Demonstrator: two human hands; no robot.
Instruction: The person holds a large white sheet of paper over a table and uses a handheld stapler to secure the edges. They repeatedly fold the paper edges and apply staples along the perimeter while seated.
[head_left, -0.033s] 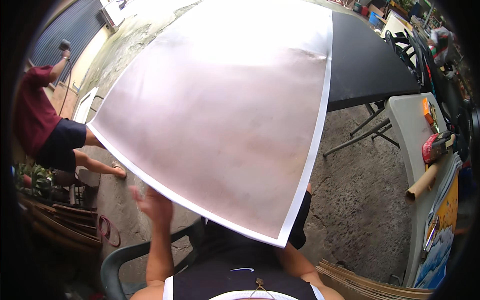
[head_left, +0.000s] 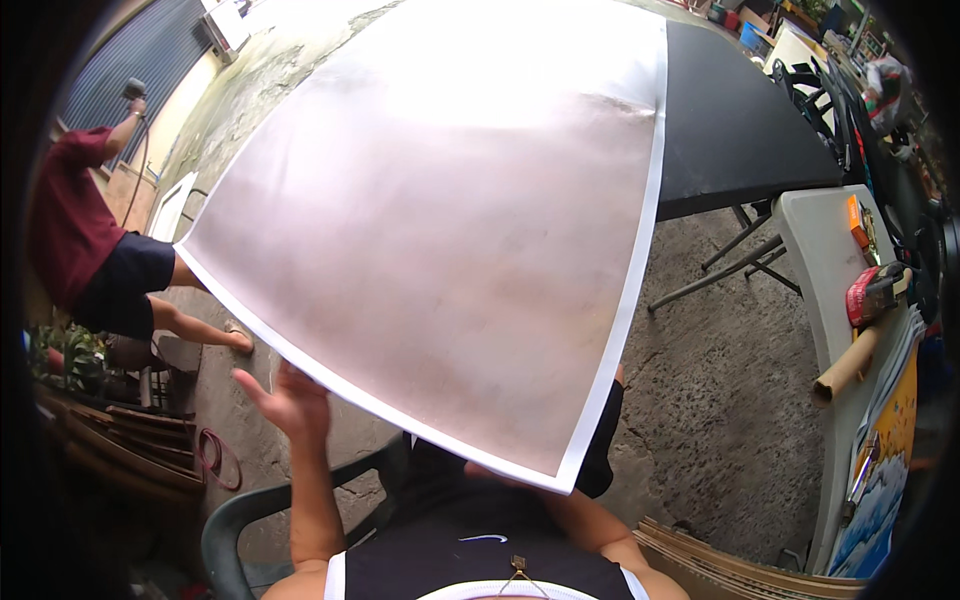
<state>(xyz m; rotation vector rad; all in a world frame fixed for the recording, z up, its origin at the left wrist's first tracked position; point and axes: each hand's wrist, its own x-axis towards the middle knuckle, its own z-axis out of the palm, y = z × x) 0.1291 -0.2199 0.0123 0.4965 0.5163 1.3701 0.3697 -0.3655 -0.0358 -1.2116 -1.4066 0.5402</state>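
Observation:
A large glossy sheet (head_left: 440, 270) with a white border lies over the black table (head_left: 735, 130), its near edge hanging over my lap. Bright glare whitens its far part. My left hand (head_left: 298, 405) is at the near-left edge, palm up and thumb stretched away; the fingertips go out of sight beneath the sheet. Only a sliver of my right hand (head_left: 478, 469) shows under the near edge, by the right corner. The sheet hides its fingers.
A pale side table (head_left: 805, 240) at right carries a cardboard tube (head_left: 845, 368), a red container (head_left: 868, 292) and a colourful print (head_left: 890, 440). At left stands another person (head_left: 85, 220) with a raised arm. A green chair (head_left: 235, 520) is under me.
My left hand has shifted a little left along the sheet's edge, its thumb now spread. Part of my right hand has come into sight under the near edge.

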